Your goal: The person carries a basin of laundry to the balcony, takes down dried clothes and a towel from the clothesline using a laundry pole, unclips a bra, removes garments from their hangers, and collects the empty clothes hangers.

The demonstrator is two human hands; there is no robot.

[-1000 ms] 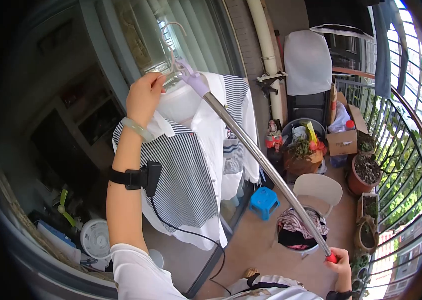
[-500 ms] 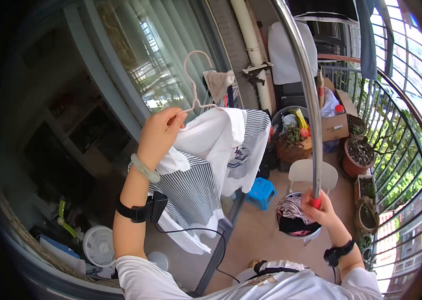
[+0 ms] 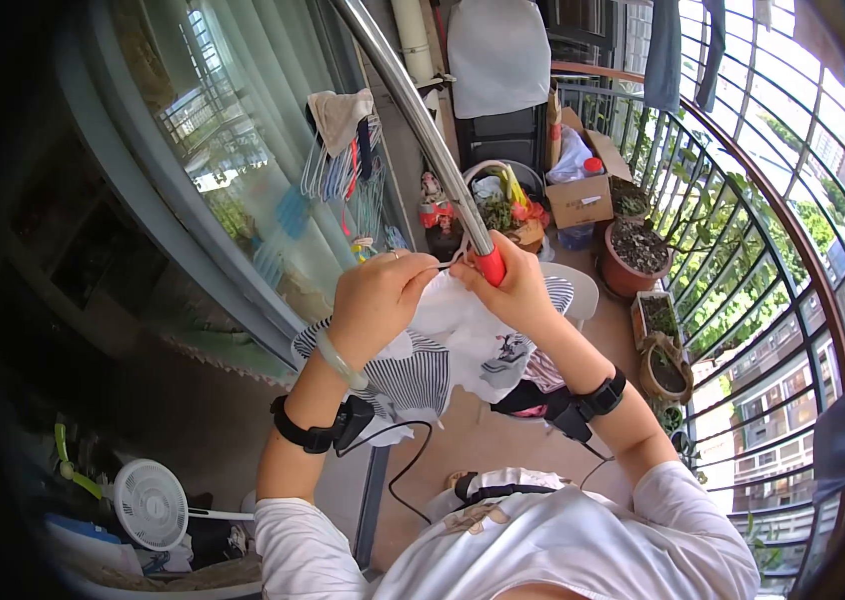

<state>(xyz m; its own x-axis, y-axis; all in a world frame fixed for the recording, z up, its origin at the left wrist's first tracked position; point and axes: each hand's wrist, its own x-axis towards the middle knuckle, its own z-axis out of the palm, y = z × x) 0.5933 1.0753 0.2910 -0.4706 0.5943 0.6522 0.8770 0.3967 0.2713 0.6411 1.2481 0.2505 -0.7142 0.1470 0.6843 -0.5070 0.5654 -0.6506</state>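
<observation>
My left hand (image 3: 378, 300) is closed on the shoulder of a pale pink clothes hanger (image 3: 445, 266). From the hanger hangs a white shirt with dark-striped parts (image 3: 418, 375), below both hands. My right hand (image 3: 515, 292) wraps round the red end of a long metal pole (image 3: 433, 130), which slants up and to the left. Its fingertips are beside the hanger's neck, close to my left hand; whether they also pinch the hanger I cannot tell. Most of the hanger's hook is hidden behind the pole and my right hand.
A basin of dark and striped laundry (image 3: 533, 395) is partly behind the shirt, by a pale chair (image 3: 573, 290). Several hangers (image 3: 328, 170) hang by the glass door. A cardboard box (image 3: 581, 202), potted plants (image 3: 640, 248) and the balcony railing (image 3: 743, 340) line the right; a white fan (image 3: 150, 505) stands lower left.
My left hand has brought the hanger and shirt rightward to the pole's red end. My right hand has moved up and left with the pole, and my view has turned right.
</observation>
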